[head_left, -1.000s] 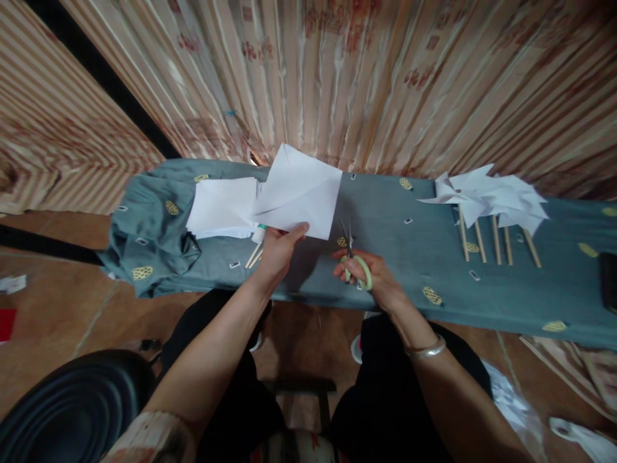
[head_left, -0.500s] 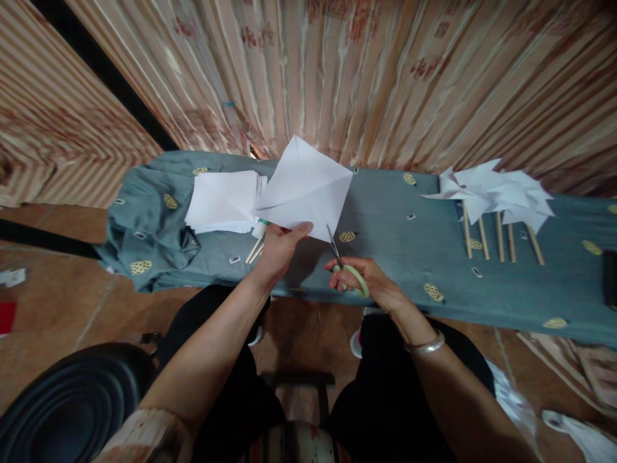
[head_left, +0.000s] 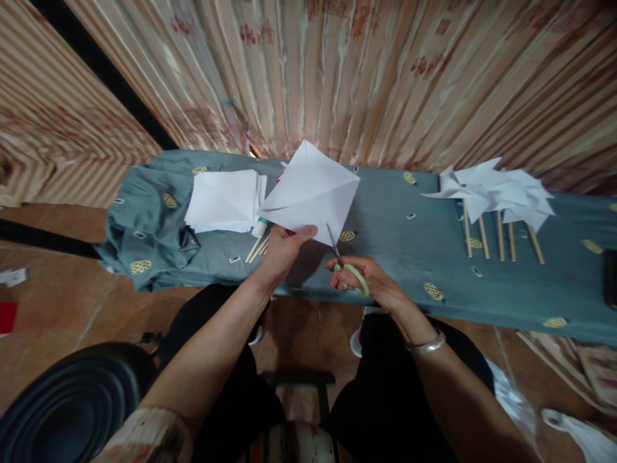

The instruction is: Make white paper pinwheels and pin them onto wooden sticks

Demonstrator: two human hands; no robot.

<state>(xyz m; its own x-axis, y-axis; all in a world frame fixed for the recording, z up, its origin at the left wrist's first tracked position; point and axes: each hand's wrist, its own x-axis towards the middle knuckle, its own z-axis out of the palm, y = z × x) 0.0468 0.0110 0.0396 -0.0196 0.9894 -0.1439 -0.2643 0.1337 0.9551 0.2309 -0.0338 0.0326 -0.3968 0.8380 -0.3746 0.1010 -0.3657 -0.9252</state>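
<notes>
My left hand [head_left: 285, 249] pinches the near edge of a white paper square [head_left: 315, 186], thumb on top and the other fingers beneath it. Crease lines cross the paper, and a slit shows near its left corner. In my right hand [head_left: 359, 273] is a pair of scissors [head_left: 360, 281] with light green handles. The blades point up and away from me, at the paper's near corner, and one blade lies over the sheet. Just left of my left hand are a glue stick [head_left: 260, 227] with a green band and several thin wooden sticks [head_left: 254, 249].
A stack of white paper [head_left: 222, 199] lies on the left of the cloth-covered table [head_left: 395, 257]. Several paper pinwheels [head_left: 499, 190] on wooden sticks lie to the right. A dark object [head_left: 610, 280] sits at the right edge. Behind the table hangs a pleated curtain [head_left: 328, 77].
The paper and my left hand have shifted slightly right and toward me, bringing the paper further over the scissor blades. My right hand and the scissors are nearly still.
</notes>
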